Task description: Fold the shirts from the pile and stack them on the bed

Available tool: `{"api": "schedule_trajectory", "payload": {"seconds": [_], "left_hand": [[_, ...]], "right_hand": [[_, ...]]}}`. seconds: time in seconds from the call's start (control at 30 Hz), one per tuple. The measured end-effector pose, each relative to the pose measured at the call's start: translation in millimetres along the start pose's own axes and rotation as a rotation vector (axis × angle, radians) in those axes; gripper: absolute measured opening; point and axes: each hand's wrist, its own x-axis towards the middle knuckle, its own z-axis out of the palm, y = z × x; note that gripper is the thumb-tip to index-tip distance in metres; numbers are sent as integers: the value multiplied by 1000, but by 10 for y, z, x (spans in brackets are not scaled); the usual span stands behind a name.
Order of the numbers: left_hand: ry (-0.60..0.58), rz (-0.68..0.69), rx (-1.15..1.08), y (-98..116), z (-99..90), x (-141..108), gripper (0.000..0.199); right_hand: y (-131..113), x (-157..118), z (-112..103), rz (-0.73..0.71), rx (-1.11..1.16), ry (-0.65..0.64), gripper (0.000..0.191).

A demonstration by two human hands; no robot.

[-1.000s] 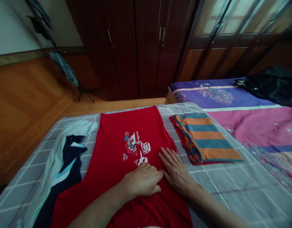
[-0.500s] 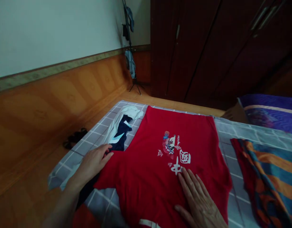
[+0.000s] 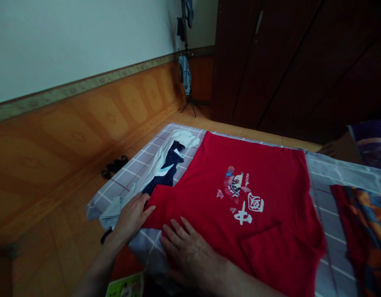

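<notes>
A red T-shirt (image 3: 209, 177) with a white and coloured print lies spread on the checked bed sheet. My left hand (image 3: 132, 216) is at the end of its left-hand sleeve, thumb on top and fingers curled at the edge, pinching the cloth. Flat on the shirt near that sleeve's base rests my right hand (image 3: 192, 247), fingers stretched out. On the right side of the shirt, a flap of red cloth lies folded over the body. A white and navy garment (image 3: 165, 165) lies crumpled beyond my left hand.
A striped orange and blue garment (image 3: 370, 222) lies at the right on the grey checked sheet (image 3: 325, 173). Dark sandals (image 3: 114, 166) are on the floor at the left. A coat stand (image 3: 187, 74) stands in the corner beside the dark wardrobe (image 3: 270, 70).
My right hand has moved left across the shirt, from beside the print to near the sleeve. The left hand stays at the sleeve end. The view has turned left.
</notes>
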Motion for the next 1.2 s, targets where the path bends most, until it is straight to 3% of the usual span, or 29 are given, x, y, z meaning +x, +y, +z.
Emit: {"api": "schedule_trajectory", "payload": {"seconds": [0.2, 0.33, 0.5, 0.77, 0.93, 1.2], "left_hand": [[57, -22, -184, 14, -86, 54, 19], [105, -29, -222, 52, -175, 49, 20], [228, 27, -195, 75, -115, 65, 16], [423, 96, -236, 169, -170, 37, 15], [379, 62, -234, 153, -183, 17, 17], [532, 322, -140, 213, -40, -80, 16]], "right_hand": [[2, 2, 90, -49, 94, -29, 68], [45, 13, 200, -133, 21, -18, 69], [94, 26, 328, -184, -79, 46, 69], [78, -27, 257, -181, -137, 90, 68], [73, -12, 217, -188, -115, 86, 68], [89, -17, 259, -194, -140, 114, 66]]}}
